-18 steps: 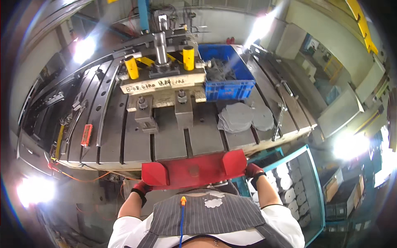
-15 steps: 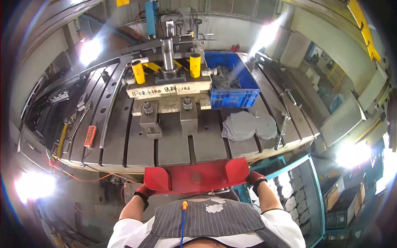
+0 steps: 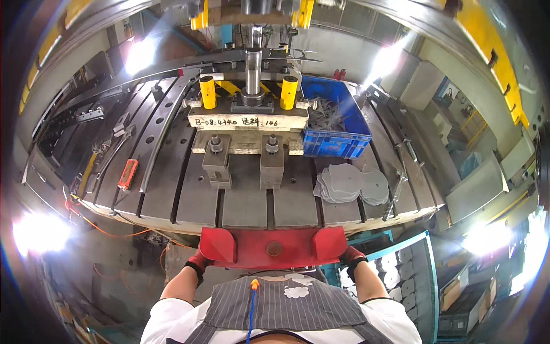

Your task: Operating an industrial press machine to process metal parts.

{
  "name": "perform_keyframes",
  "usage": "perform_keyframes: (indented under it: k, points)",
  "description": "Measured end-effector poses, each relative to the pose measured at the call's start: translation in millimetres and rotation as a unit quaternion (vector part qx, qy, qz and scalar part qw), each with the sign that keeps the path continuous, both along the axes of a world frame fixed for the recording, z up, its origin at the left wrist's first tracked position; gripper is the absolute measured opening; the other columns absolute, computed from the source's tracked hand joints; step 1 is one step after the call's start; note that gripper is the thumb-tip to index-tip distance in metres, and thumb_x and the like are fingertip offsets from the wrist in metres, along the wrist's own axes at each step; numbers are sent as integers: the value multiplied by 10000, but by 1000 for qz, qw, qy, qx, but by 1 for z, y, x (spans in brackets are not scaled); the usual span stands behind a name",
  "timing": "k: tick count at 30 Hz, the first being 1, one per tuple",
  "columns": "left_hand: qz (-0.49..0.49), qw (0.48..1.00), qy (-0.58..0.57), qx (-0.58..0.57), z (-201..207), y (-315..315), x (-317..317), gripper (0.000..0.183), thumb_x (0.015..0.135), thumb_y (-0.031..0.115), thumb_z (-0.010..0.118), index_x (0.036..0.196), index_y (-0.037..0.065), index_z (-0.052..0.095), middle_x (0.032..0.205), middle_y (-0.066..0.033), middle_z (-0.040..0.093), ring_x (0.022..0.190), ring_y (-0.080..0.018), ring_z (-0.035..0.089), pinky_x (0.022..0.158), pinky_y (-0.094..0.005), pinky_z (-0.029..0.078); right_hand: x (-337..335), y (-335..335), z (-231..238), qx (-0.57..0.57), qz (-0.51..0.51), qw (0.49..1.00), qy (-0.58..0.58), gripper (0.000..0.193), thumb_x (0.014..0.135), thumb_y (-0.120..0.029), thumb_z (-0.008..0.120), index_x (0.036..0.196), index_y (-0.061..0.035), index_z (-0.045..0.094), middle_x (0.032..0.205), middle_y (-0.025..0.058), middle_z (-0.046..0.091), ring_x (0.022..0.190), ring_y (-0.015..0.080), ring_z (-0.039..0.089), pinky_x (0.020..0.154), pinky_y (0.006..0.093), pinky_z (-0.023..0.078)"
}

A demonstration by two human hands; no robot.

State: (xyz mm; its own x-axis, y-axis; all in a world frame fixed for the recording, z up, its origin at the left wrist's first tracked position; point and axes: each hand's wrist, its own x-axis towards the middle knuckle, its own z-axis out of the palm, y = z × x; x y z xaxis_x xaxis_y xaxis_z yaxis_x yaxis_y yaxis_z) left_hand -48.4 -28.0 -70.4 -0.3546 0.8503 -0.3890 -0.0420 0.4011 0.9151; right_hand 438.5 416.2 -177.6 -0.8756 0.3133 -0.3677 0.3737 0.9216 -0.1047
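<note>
A red metal panel (image 3: pixel 252 257) with a rounded guard plate at each end and a round knob (image 3: pixel 274 248) in its middle lies across in front of me. My left hand (image 3: pixel 200 260), in a red glove, is at its left end, partly behind the left guard plate (image 3: pixel 217 245). At the other end, my red-gloved right hand (image 3: pixel 353 255) reaches in beside the right guard plate (image 3: pixel 329 243). The fingers of both hands are hidden. Beyond the panel, a press die (image 3: pixel 249 123) with yellow posts and a steel guide pillar (image 3: pixel 253 71) is clamped on the slotted bed (image 3: pixel 246 207).
An upper press part with yellow cylinders (image 3: pixel 302 14) hangs over the die. Right of it stands a blue crate (image 3: pixel 335 144) of metal scrap, with flat grey plates (image 3: pixel 339 183) stacked nearer. An orange-red box (image 3: pixel 128 174) lies left. A teal-framed bin (image 3: pixel 431 275) holds more plates.
The upper press part with its yellow cylinders has come down into view at the top. My view has shifted slightly, while both hands stay at the ends of the red panel.
</note>
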Motion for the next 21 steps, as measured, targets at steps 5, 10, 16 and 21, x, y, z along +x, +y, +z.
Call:
perform_keyframes:
  k: [5, 10, 16, 21]
  points:
    - [30, 999, 12, -2, -8, -24, 5, 406, 811, 258, 542, 1174, 92, 464, 1173, -69, 464, 1057, -198, 447, 865, -334, 379, -38, -27, 69, -5, 3, 996, -91, 191, 774, -181, 502, 918, -166, 626, 969, 20, 631, 880, 200, 613, 692, 346, 505]
    - [28, 1000, 9, 5, -9, -19, 5, 378, 815, 237, 541, 1157, 91, 471, 1134, -54, 486, 1011, -181, 473, 826, -327, 403, -22, -18, 43, 10, 6, 999, -36, 185, 775, -165, 510, 917, -168, 627, 960, 35, 633, 869, 206, 618, 671, 356, 512]
    - [26, 999, 17, 19, -10, -11, 4, 344, 821, 211, 540, 1136, 90, 480, 1087, -36, 513, 956, -162, 505, 779, -319, 431, -19, -11, 31, 76, 103, 986, -104, 167, 792, -177, 511, 907, -172, 632, 943, 42, 635, 874, 228, 614, 670, 402, 506]
    - [69, 994, 59, 62, -25, -16, 5, 316, 825, 190, 539, 1119, 88, 488, 1047, -20, 535, 909, -146, 531, 740, -313, 455, -26, -40, 73, -15, -25, 996, -87, 195, 802, -180, 496, 960, -183, 611, 929, 116, 623, 882, 301, 596, 670, 441, 480]
